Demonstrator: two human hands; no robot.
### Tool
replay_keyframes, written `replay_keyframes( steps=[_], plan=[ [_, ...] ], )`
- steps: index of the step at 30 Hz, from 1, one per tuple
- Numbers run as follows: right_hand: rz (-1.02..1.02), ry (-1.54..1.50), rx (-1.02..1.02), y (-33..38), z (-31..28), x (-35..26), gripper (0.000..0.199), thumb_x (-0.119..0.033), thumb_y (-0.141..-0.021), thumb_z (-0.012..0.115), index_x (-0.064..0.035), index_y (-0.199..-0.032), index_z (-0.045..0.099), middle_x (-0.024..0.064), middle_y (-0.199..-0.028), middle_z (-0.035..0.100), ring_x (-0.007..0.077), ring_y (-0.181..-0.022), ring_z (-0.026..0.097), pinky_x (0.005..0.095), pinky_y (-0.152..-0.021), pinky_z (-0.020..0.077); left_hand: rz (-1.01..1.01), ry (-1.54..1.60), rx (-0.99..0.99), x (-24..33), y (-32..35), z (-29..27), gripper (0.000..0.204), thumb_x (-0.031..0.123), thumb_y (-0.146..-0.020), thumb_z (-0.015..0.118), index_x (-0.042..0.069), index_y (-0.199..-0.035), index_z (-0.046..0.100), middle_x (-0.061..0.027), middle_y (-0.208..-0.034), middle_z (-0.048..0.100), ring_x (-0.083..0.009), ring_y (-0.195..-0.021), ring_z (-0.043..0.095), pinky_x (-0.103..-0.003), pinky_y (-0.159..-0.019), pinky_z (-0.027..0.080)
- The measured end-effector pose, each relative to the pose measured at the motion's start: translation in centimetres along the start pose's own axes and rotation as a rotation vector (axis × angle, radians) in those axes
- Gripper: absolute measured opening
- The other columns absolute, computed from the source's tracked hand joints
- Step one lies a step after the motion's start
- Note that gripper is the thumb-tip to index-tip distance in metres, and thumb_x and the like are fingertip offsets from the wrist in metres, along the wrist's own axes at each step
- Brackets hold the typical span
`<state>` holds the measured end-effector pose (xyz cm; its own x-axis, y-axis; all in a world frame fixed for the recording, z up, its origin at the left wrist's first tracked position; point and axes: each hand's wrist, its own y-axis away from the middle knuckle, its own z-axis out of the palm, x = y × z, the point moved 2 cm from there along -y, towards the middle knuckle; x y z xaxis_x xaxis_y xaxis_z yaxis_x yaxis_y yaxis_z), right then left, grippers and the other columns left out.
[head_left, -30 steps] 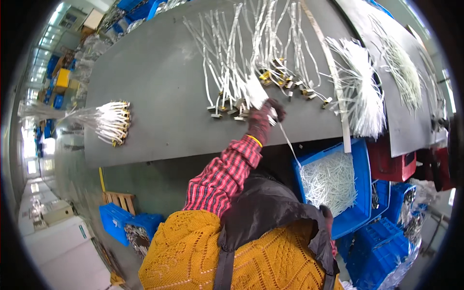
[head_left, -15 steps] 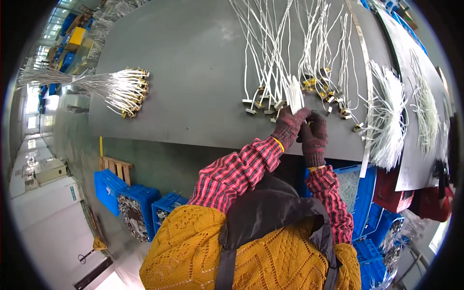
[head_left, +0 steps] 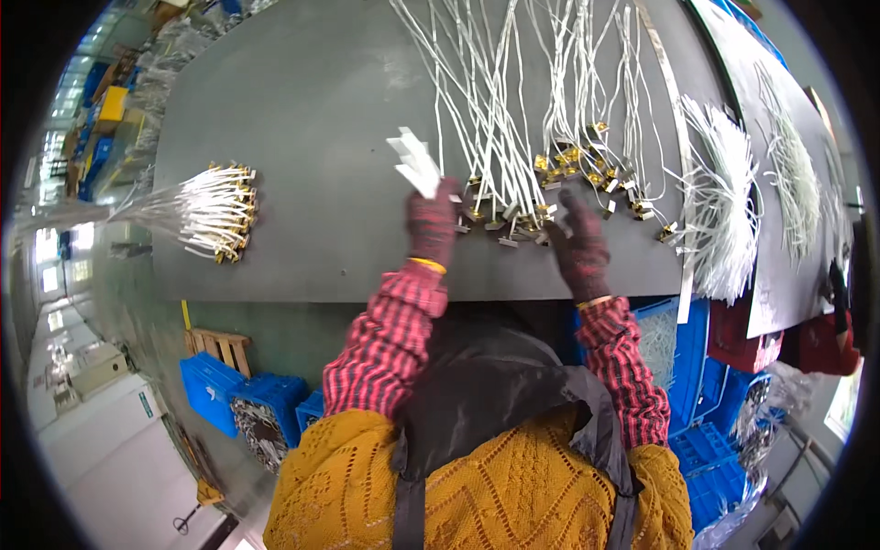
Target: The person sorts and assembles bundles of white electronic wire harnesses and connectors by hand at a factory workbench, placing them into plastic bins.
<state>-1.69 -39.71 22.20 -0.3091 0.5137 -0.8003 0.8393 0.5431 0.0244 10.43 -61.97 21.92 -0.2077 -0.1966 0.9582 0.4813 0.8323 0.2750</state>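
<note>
White strips (head_left: 414, 160), head view: jutting from the left hand (head_left: 431, 220), above the bench (head_left: 275, 119).
Left grip: pinching the strips, now standing apart from the right hand (head_left: 582, 247).
Right grip: spreading near the connectors (head_left: 568, 158), showing nothing held; no longer meeting the left, so one hand is carrying.
White wires (head_left: 502, 137): lying between.

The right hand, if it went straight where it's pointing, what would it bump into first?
Probably the gold wire ends lying just ahead of the right hand. I can't tell how high the hand is, so it might pass over them.
</note>
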Motion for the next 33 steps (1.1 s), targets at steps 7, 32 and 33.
replay_keyframes(
  steps=[7, 32, 33],
  plan=[
    [-0.105, 0.707, -0.049, -1.8, -3.9, 9.5, 0.040, -0.018, -0.084, 0.067, -0.0170, -0.123, 0.060, 0.0125, -0.131, 0.057, 0.0366, -0.112, 0.058, 0.0483, -0.091, 0.0500, -0.166, 0.316, -0.079, 0.6, -3.5, -4.2, 0.022, 0.019, -0.088, 0.069, 0.000, -0.099, 0.065, -0.0108, -0.080, 0.066, -0.0207, -0.066, 0.065, -0.035, -0.056, 0.056],
    [0.739, -0.527, 0.078, 32.4, -14.4, 12.1, 0.017, -0.015, -0.084, 0.065, -0.0050, -0.096, 0.062, 0.0009, -0.080, 0.058, 0.0098, -0.072, 0.053, 0.0274, -0.062, 0.0445, -0.462, 0.418, -0.079, -6.1, 7.9, 19.6, 0.022, 0.025, -0.084, 0.063, 0.005, -0.077, 0.062, -0.0054, -0.061, 0.058, -0.0167, -0.046, 0.050, -0.029, -0.043, 0.038],
    [0.838, -0.442, 0.185, 36.2, -15.8, 14.8, 0.017, -0.013, -0.083, 0.065, -0.0037, -0.097, 0.063, 0.0021, -0.081, 0.060, 0.0101, -0.074, 0.054, 0.0271, -0.064, 0.0454, -0.436, 0.385, -0.140, -3.7, 10.2, 20.1, 0.024, 0.025, -0.090, 0.063, 0.003, -0.084, 0.064, -0.0087, -0.072, 0.065, -0.0199, -0.056, 0.059, -0.031, -0.050, 0.048]
  ],
)
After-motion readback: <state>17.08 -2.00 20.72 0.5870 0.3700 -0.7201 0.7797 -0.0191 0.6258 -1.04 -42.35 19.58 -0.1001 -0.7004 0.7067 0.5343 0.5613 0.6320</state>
